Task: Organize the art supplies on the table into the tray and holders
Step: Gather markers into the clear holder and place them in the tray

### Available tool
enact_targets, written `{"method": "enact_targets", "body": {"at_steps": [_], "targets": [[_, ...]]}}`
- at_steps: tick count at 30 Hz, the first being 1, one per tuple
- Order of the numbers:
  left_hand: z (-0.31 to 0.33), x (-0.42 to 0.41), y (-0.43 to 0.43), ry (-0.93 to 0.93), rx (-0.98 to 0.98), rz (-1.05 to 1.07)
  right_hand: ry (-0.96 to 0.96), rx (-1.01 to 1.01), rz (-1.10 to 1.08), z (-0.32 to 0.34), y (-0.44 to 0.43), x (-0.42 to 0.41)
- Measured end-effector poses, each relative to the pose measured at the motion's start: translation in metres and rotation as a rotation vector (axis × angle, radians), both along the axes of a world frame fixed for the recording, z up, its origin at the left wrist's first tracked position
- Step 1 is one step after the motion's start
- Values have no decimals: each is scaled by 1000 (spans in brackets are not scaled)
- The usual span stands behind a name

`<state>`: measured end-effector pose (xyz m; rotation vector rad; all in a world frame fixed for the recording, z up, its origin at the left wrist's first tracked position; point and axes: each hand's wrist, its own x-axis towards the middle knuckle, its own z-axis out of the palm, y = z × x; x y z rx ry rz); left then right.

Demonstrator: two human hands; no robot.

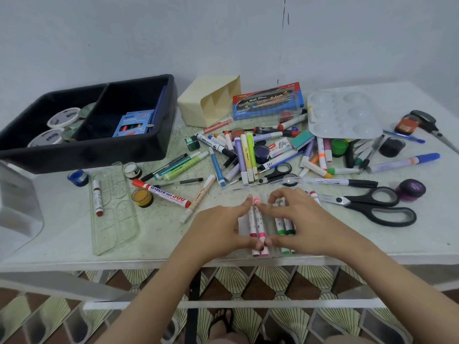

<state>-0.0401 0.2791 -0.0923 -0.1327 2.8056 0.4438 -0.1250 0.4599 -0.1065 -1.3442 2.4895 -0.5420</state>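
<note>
Far left, the black tray (87,155) sits at the back of the table (62,234). Its left compartment holds white round tubs (63,117) and its right compartment a blue box of neon pens (133,122). Just in front of the tray stands a blue paint pot (78,178). Beside that lies a clear plastic case (114,219) with one red-capped marker (97,198) lying on it. Moving right, a yellow paint pot (142,197) touches the red marker pen (161,193), which lies at a slant.

Behind, the cream holder (208,103) lies tipped on its side, open end facing right. A blue brush box (268,100) lies next to it. Between them and the hands sprawls a heap of markers (244,157), loose on the table, none in the holder.

Now the action, near the front edge. The left hand (221,229) pinches the pink markers (258,224) lengthwise, forefinger at the top end, thumb at the bottom. The right hand (298,219) mirrors it, forefinger on the pink cap and thumb meeting the left thumb. Its other fingers curl over the green markers (283,227) just beside.

Further right, a clear paint palette (342,115) lies at the back. Large black scissors (372,204) lie near the right hand, with a purple pot (411,189) just beyond their handles. A blue marker (407,161) lies above them, and small scissors (432,125) at the far edge.
</note>
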Motion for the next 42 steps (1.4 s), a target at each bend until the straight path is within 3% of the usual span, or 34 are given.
{"method": "enact_targets", "body": {"at_steps": [6, 12, 16, 21, 26, 29, 33, 37, 42], "targets": [[3, 8, -9, 32, 76, 22, 64, -7, 20, -4, 3, 4], [10, 2, -3, 49, -188, -58, 149, 83, 8, -8, 2, 9], [9, -4, -1, 43, -244, -66, 156, 97, 15, -9, 3, 8], [4, 7, -4, 45, 12, -14, 115, 79, 10, -8, 3, 7], [8, 23, -19, 319, 362, 215, 131, 79, 7, -10, 3, 7], [13, 29, -53, 567, 199, 395, 144, 76, 9, -11, 4, 7], [16, 43, -121, 680, -173, 723, 146, 73, 10, -12, 4, 7], [10, 59, -166, 516, -405, 887, 159, 79, 12, -14, 4, 6], [0, 58, -184, 249, -488, 937, 155, 68, 10, -12, 2, 5]]}}
